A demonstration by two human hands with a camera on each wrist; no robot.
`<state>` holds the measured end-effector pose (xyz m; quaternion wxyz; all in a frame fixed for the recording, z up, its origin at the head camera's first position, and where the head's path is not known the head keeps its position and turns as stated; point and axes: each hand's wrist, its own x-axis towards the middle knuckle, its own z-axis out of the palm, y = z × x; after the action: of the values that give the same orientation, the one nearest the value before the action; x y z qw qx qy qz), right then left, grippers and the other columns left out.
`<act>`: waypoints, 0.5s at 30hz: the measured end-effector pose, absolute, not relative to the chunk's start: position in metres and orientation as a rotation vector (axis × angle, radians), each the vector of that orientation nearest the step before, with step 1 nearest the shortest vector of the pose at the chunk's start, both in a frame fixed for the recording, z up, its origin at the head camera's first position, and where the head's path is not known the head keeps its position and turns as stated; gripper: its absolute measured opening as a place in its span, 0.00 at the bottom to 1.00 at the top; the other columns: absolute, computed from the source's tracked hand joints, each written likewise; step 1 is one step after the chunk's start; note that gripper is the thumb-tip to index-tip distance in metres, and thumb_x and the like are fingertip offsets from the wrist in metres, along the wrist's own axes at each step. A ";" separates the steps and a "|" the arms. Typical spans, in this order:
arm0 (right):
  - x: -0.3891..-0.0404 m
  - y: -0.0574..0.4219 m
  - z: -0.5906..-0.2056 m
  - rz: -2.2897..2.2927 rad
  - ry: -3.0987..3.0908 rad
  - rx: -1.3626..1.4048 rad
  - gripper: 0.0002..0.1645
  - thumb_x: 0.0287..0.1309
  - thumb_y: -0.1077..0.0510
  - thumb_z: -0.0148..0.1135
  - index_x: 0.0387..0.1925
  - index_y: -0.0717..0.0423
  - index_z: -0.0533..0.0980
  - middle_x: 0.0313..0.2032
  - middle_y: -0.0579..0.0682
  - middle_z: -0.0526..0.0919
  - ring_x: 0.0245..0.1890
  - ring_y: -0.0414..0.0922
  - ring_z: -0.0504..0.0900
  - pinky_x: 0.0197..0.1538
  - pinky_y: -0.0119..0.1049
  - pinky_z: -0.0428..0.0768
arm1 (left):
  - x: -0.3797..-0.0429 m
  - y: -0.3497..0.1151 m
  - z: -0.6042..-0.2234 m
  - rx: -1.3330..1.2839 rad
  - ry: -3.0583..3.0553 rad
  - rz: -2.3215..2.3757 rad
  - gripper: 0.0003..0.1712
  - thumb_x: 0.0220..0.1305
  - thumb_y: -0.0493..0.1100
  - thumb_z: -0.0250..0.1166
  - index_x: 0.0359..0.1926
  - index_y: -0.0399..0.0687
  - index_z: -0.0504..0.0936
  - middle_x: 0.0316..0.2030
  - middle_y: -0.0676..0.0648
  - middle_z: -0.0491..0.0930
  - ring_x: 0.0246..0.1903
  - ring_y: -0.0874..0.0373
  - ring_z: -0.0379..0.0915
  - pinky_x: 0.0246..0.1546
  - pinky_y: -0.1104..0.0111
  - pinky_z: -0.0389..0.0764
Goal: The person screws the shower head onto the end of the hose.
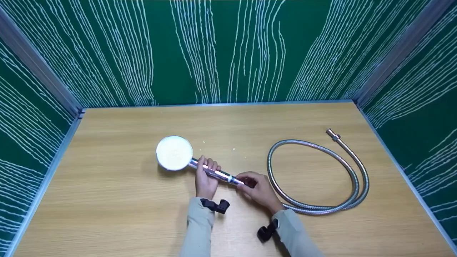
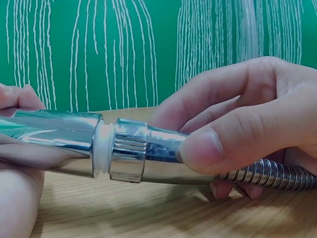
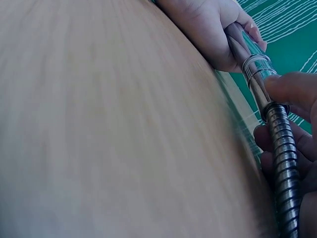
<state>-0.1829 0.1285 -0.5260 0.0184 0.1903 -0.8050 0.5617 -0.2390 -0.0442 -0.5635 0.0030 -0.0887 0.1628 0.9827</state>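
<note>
Right hand (image 1: 260, 189) pinches the hose connector (image 2: 166, 174) at the chrome handle's (image 2: 59, 126) exposed white thread (image 2: 103, 148); tilt could cross-thread it. Left hand (image 1: 207, 182) grips the handle; smooth metal may slip. Beyond: shower head (image 1: 174, 153), left; looped metal hose (image 1: 317, 212) on surface (image 1: 117, 214), right, its twist possibly backing the connector off.

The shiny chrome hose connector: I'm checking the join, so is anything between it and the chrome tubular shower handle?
Nothing loose shows between them. The connector, held by the right hand, roughly lines up with the handle; only a narrow white ring shows between their metal ends. It looks like part of the fitting, not an obstacle.
</note>
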 end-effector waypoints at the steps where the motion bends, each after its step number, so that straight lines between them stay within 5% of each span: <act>1: -0.183 0.128 -0.526 1.743 -2.507 0.583 0.13 0.48 0.72 0.66 0.40 0.70 0.79 0.33 0.61 0.84 0.31 0.39 0.78 0.37 0.28 0.76 | -0.239 -0.044 -0.563 -0.283 0.510 3.080 0.20 0.75 0.44 0.40 0.22 0.49 0.60 0.14 0.54 0.59 0.17 0.62 0.56 0.26 0.71 0.60; 15: -0.183 0.128 -0.524 1.697 -2.553 0.560 0.12 0.50 0.70 0.66 0.39 0.68 0.80 0.34 0.60 0.85 0.31 0.38 0.78 0.38 0.29 0.75 | -0.238 -0.044 -0.563 -0.267 0.533 3.079 0.20 0.75 0.45 0.40 0.22 0.49 0.60 0.15 0.54 0.59 0.17 0.63 0.56 0.27 0.72 0.60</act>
<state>-0.1828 0.1284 -0.5241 0.0125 0.1795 -0.8192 0.5445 -0.2379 -0.0442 -0.5632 0.0028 -0.0850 0.1699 0.9818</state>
